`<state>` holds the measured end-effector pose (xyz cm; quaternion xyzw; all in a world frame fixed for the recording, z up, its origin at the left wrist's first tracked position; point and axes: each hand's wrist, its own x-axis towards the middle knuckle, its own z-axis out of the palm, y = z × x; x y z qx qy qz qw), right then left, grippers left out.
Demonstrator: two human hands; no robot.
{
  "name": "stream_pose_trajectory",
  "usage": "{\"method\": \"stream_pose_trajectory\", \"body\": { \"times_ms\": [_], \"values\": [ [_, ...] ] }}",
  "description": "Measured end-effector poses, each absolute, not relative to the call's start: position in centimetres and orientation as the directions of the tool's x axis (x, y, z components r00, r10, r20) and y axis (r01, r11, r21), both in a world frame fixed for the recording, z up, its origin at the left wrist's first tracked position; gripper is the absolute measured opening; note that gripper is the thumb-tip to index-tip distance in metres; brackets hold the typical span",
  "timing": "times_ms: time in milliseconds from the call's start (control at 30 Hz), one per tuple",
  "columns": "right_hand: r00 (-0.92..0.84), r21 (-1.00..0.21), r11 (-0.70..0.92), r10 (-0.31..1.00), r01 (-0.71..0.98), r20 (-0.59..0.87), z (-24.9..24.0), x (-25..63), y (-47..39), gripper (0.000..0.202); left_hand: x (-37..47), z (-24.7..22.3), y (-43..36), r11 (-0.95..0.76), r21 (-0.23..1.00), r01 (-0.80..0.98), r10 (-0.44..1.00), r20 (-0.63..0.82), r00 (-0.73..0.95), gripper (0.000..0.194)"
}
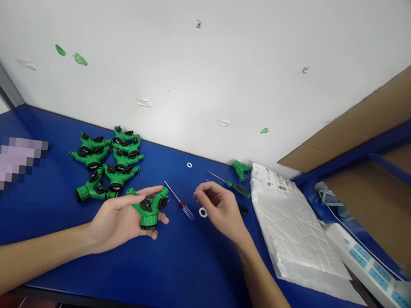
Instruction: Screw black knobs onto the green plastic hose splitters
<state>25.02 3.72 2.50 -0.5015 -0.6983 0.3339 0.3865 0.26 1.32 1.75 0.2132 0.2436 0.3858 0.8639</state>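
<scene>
A green Y-shaped hose splitter (150, 212) with black valve levers rests in my left hand (120, 218), whose fingers curl round it above the blue table. My right hand (219, 207) pinches something tiny and pale between thumb and fingertips, too small to name. A white ring washer (203, 212) lies on the table just below those fingertips. Between my hands is a screwdriver (186, 210) with a clear handle and a red collar. Beyond my right hand lies a second screwdriver (237, 188) with a green and black handle; a black handle (243, 210) is partly hidden behind the hand.
Several similar green splitters (119, 176) are grouped at the left back. Another green fitting (241, 170) and a small white ring (189, 165) lie near the wall. A white padded mailer (293, 228) and a power strip (370, 271) are at the right. The far-left area is pixelated.
</scene>
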Motion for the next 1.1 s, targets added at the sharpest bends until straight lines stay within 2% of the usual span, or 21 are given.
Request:
{"method": "stream_pose_trajectory", "body": {
  "times_ms": [133, 300, 633, 900, 1100],
  "values": [
    [-0.323, -0.938, 0.227, 0.937, 0.262, 0.136, 2.9, 21.9, 1.7, 0.024, 0.4, 1.6, 1.3, 0.647, 0.533, -0.545, 0.744, -0.286, 0.604, 0.038],
    [-0.465, -0.878, 0.383, 0.857, 0.288, 0.221, 2.8, 20.8, 0.8, 0.019, 0.4, 1.5, 1.2, 0.706, 0.496, -0.506, 0.684, -0.295, 0.667, 0.035],
    [-0.444, -0.861, 0.374, 0.873, 0.343, 0.202, 2.6, 21.3, 1.1, 0.022, 0.4, 1.5, 1.2, 0.736, 0.456, -0.5, 0.658, -0.312, 0.685, 0.034],
    [-0.453, -0.78, 0.478, 0.845, 0.403, 0.284, 2.5, 21.2, 1.2, 0.018, 0.5, 1.6, 1.1, 0.732, 0.46, -0.503, 0.657, -0.281, 0.7, 0.035],
    [-0.444, -0.699, 0.604, 0.784, 0.383, 0.434, 2.2, 21.0, 1.1, 0.012, 0.4, 1.4, 1.1, 0.72, 0.479, -0.502, 0.671, -0.292, 0.682, 0.034]
  ]
}}
